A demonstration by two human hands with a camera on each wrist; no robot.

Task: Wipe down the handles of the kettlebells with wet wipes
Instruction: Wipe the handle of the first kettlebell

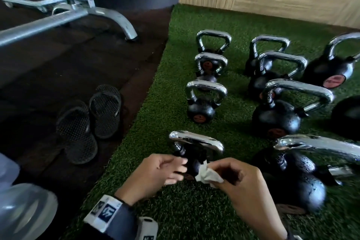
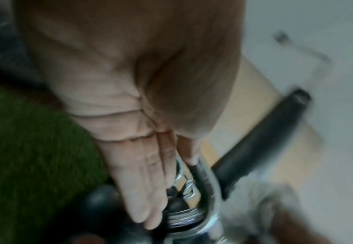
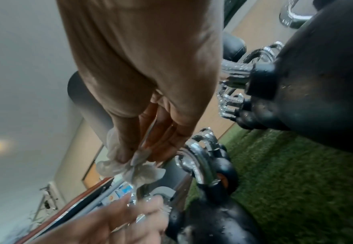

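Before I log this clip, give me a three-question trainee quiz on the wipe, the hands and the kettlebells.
1. True or false: the wet wipe is pinched in the right hand.
2. Which surface do the kettlebells stand on? A dark rubber floor; B green turf; C a bench.
3. Fill in: the left hand is at the nearest kettlebell, below its chrome ____.

Key: 1 true; 2 B; 3 handle.

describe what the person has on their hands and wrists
Both hands are bare, with no gloves or rings showing. The left hand has a dark grey sleeve and a white wrist band with blue and black square markings. The right hand shows a bare wrist; its mount barely enters the frame.
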